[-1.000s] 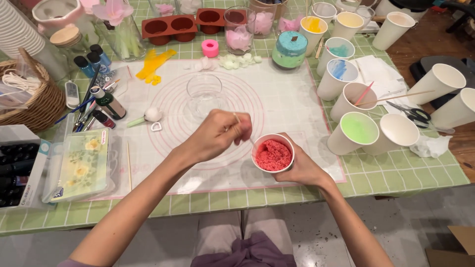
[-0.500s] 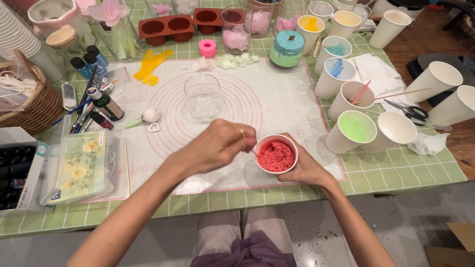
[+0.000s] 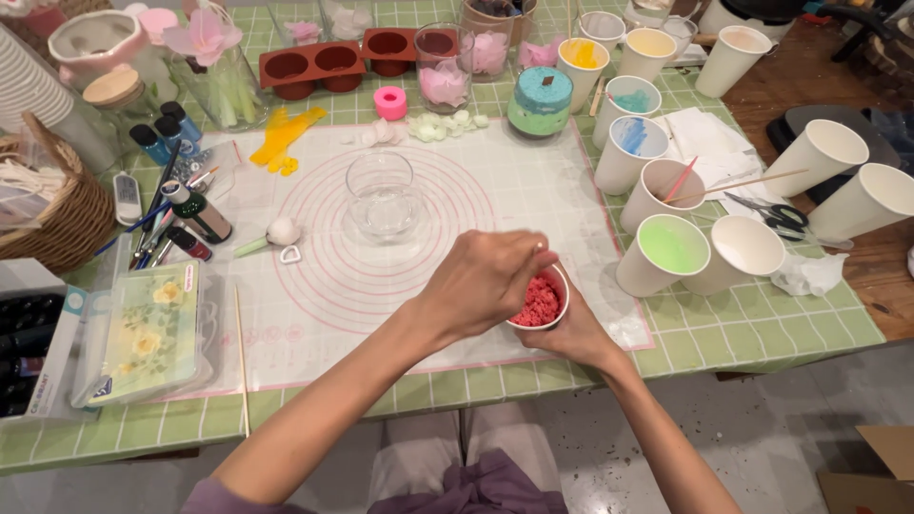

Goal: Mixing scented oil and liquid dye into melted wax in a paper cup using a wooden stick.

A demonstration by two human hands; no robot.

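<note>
Half-done at best, I'd say: right hand (image 3: pixel 571 333) cups the small paper cup (image 3: pixel 539 303) of red crumbly stuff near the table's front edge, left hand (image 3: pixel 486 281) pinched closed over it. Clear glass jar (image 3: pixel 383 195) sits empty on the mat (image 3: pixel 476 181).

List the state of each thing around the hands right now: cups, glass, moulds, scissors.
Left hand: over the small cup, fingers pinched at its rim.
Right hand: cupped around the small cup.
Small cup: upright, holding red crumbly material.
Glass jar: upright, looks empty.
Green-filled cup: upright, filled.
White cup: upright, empty.
Brown moulds: cavities empty.
Scissors: lying flat, closed.
</note>
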